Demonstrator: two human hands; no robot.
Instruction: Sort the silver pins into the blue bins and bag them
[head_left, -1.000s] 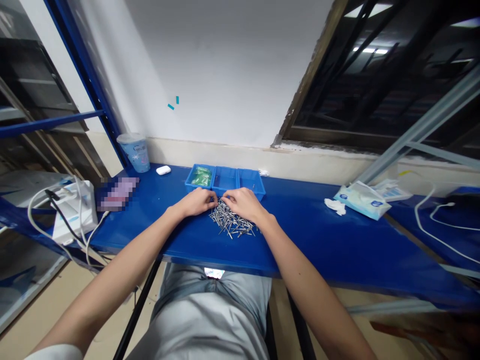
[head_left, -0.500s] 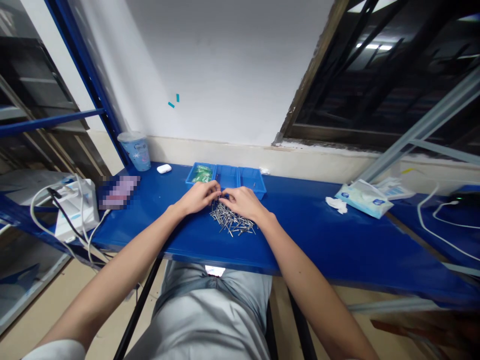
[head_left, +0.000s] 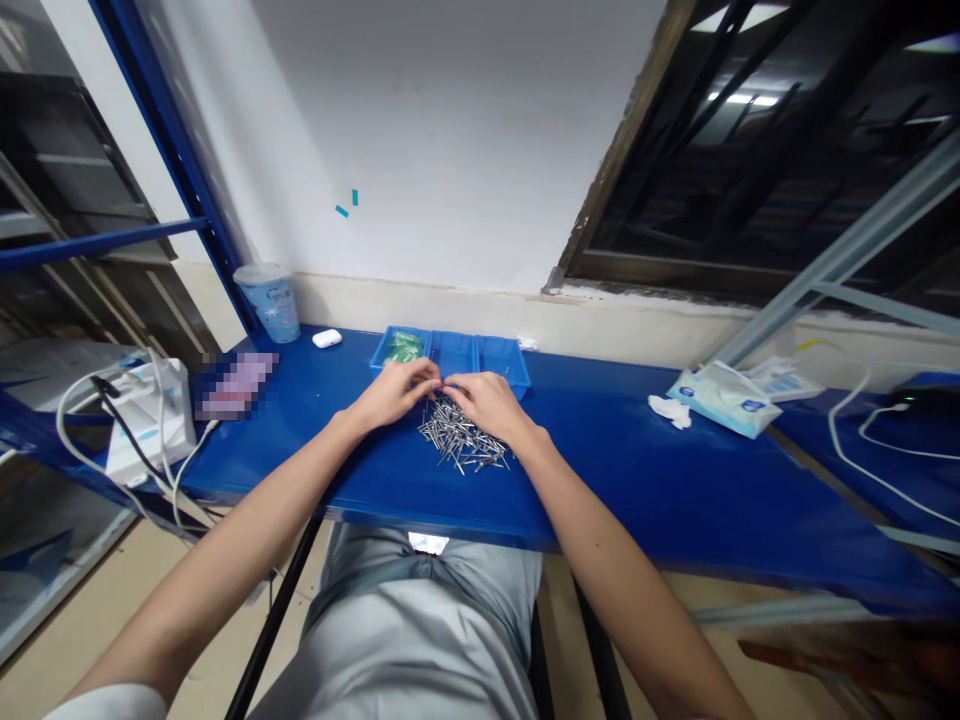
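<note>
A pile of thin silvery metal pins [head_left: 466, 443], rivet-like in shape, lies on the blue table in front of me. Above the pile's far left edge, my left hand [head_left: 397, 392] is closed with thumb and fingers pinched. My right hand [head_left: 484, 400] pinches close beside it, the fingertips of both almost meeting. Whatever is between the fingertips is too small to make out. Just beyond the hands stand three joined blue trays [head_left: 454, 352]. The left one holds green pieces [head_left: 403, 347], and the right one has a tiny item in it.
On the blue table [head_left: 622, 470], a patterned cup [head_left: 271, 305] and a white case [head_left: 327, 339] stand at the back left. A power strip with cables [head_left: 154, 425] is at the left edge. To the right lie crumpled tissue [head_left: 670, 410] and a tissue pack [head_left: 724, 400].
Both hands stay over the same spot with only slight finger shifts. The left fingers look a little more curled. The whole view has moved very slightly.
</note>
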